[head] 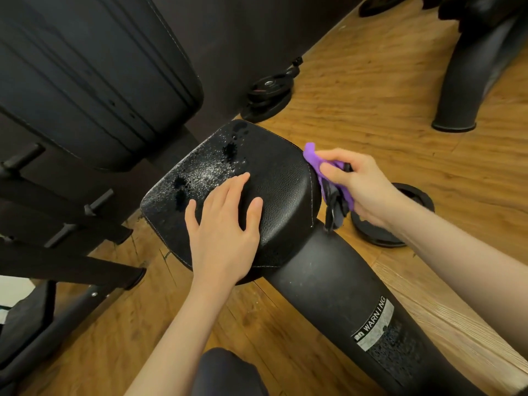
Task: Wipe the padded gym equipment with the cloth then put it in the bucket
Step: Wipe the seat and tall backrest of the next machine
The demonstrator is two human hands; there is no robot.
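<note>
A black padded seat [274, 178] sits in the middle of the head view, its far left part wet with droplets and dark blotches. My left hand [225, 224] lies flat on the near part of the pad, fingers spread. My right hand [360, 184] grips a purple cloth [314, 158] with darker folds hanging below it, pressed against the pad's right edge. No bucket is in view.
A thick black frame tube with a WARNING label [371, 324] runs from under the seat to the lower right. A large padded backrest [94, 78] stands upper left. Weight plates [268, 92] lie on the wooden floor, and another plate [385, 224] under my right wrist.
</note>
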